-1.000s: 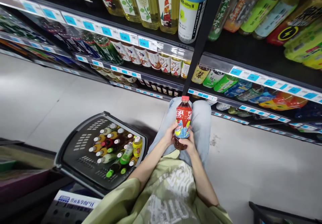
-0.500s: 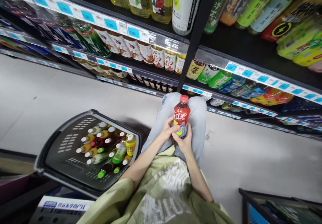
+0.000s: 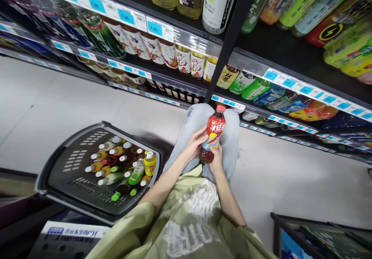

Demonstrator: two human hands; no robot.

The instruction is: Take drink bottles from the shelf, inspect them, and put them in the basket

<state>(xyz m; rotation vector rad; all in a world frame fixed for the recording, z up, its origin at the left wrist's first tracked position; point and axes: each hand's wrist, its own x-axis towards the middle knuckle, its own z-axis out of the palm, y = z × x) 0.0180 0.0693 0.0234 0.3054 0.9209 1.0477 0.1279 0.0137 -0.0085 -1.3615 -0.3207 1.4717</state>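
Both hands are busy: the left grip (image 3: pixel 196 144) hugs one side of a plastic bottle (image 3: pixel 215 129), fingers against the label, while the right grip (image 3: pixel 216 160) is closed on the other side a bit lower, thumb pressed on the front. Bottle's glossy and rounded, dark reddish-brown drink showing through the clear base, shiny red-and-blue wrap, ridged red cap. It sits right between both grips, tilted, cap end away from the shirt (image 3: pixel 188 228), above faded denim jeans (image 3: pixel 180 138). By the person's left side there's a dark slotted plastic basket (image 3: pixel 72 177) loaded with capped bottles (image 3: pixel 150 166); black shelves (image 3: pixel 261 53) of drinks line up ahead.
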